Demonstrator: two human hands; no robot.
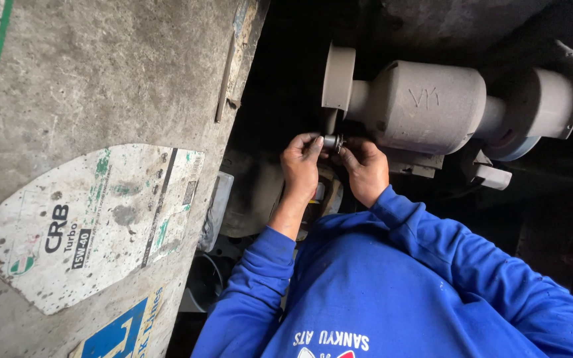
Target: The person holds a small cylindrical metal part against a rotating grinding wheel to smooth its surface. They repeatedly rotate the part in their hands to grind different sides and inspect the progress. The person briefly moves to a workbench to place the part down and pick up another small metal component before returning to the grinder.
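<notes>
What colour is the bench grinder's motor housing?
Dusty grey-beige bench grinder, clearest in the head view, just above both hands.

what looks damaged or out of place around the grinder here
Nothing about the bench grinder or the small metal part pinched by both hands stands out. The flattened cardboard carton on the left surface is torn and stained.

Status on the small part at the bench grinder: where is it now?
Done: nothing visibly finished. In hand: the left hand and right hand pinch a small dark metal cylinder between their fingertips, just below the bench grinder and beside its left wheel. Left: the part sits off the wheel's face; whether the wheel spins cannot be told, and no sparks show.
</notes>
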